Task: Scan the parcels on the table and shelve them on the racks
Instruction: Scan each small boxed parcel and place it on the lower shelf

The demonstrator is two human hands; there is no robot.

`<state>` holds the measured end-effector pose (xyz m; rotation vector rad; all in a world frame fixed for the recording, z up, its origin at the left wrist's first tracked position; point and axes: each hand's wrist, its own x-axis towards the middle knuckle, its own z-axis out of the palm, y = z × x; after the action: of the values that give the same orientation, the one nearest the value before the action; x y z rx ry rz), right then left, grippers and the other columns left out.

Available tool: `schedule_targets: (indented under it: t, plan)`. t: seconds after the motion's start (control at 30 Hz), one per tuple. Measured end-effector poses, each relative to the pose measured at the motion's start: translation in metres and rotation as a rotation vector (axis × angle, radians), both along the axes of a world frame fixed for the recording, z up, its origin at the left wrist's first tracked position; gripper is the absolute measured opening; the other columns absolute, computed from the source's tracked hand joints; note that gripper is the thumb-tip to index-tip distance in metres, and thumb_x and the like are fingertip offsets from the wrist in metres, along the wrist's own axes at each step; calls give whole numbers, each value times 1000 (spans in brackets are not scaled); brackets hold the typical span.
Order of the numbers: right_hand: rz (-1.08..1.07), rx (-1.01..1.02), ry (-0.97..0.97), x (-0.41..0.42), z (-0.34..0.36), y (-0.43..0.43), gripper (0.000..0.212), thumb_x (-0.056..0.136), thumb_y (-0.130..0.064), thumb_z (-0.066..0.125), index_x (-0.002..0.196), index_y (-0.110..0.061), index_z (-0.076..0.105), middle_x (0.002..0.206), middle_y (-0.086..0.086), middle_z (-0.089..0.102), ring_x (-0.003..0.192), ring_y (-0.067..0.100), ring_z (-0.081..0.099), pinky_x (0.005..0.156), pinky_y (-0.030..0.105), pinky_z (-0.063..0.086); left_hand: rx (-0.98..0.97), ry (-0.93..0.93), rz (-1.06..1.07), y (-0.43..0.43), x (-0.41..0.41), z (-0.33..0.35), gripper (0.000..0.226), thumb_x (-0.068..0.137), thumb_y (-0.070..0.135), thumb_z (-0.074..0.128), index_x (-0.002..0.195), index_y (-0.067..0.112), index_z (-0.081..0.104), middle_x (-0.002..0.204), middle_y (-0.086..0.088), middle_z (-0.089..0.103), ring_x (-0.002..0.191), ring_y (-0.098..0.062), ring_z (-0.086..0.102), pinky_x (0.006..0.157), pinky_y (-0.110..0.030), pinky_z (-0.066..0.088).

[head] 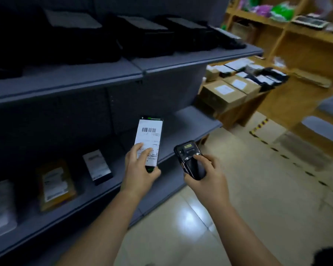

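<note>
My left hand (139,170) holds a flat black parcel (150,137) by its lower end, white barcode label facing up, over the lower grey rack shelf (196,121). Just to its right, my right hand (204,174) grips a black handheld scanner (189,159), thumb on its back. On the same shelf to the left stand a small black parcel (97,167), a yellow-brown parcel (55,185) and a pale one (0,206). Black parcels (142,37) fill the upper shelf. More boxes (223,95) and dark parcels lie on the wooden table (236,112) at right.
Wooden shelving (306,41) with green and purple bags stands at the back right. Grey stools (323,129) sit at the right edge. Yellow-black floor tape (261,139) runs across the tiled floor. The rack's front edges run diagonally from lower left.
</note>
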<state>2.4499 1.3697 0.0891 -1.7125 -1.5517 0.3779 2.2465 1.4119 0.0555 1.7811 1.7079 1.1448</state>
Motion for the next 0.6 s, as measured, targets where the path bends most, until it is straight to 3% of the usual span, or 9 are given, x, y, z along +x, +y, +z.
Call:
schedule_targets:
  t: [0.3,0.47,0.6]
  plan:
    - [323,-129,-41,-9,-61,150,56,67,-28,80,121,-28,65,128,-9,50,104,7,53,83,24,43,-137,1,308,79,1,-53,54,77,14,72,129,18,59,147,7,32,133,-14,28,103,-23,27]
    - [447,-153,-13,-4,-103,204,57,66,-27,82,120,-27,66,126,-9,52,100,11,57,79,29,49,-197,5,449,102,15,-96,54,79,15,73,131,20,58,148,6,33,134,-15,27,103,-23,27]
    - [513,-183,-12,3,-129,239,56,66,-30,81,120,-30,65,127,-13,49,99,4,54,79,26,47,-230,4,553,119,27,-135,54,77,15,74,129,20,60,146,6,34,131,-16,30,102,-26,33]
